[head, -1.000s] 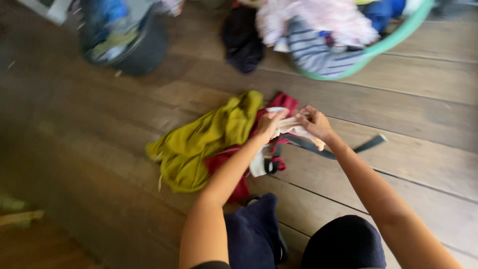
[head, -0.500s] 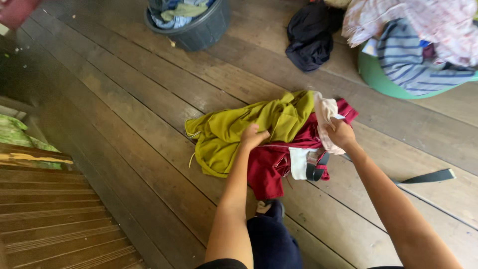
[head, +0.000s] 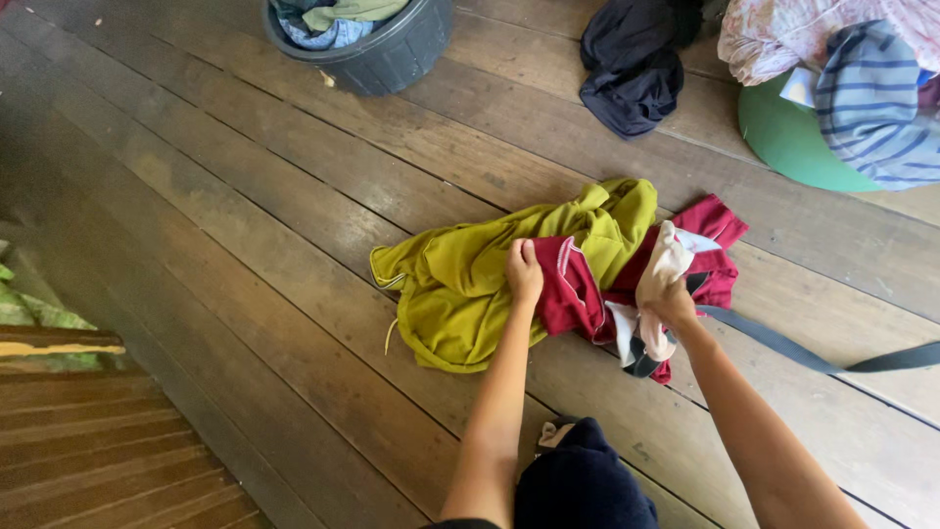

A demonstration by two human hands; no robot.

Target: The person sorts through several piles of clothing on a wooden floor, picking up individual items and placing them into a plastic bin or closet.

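My left hand (head: pixel 523 270) grips a fold of a dark red garment (head: pixel 578 290) and pulls it up over an olive-yellow garment (head: pixel 470 284) that lies crumpled on the wooden floor. My right hand (head: pixel 671 302) holds a small pale pink cloth (head: pixel 663 266) bunched in its fingers, just right of the red garment. A dark strap (head: pixel 783 345) runs from under the red cloth off to the right.
A dark round bucket (head: pixel 392 54) with clothes stands at the top. A black garment (head: pixel 632 64) lies near it. A green basin (head: pixel 793 137) heaped with striped and pink clothes is at the top right. Wooden steps (head: pixel 88 441) drop away at the lower left.
My left hand has taken hold of the red garment and lifted a fold of it toward the yellow one. My right hand with the pale cloth has dropped lower.
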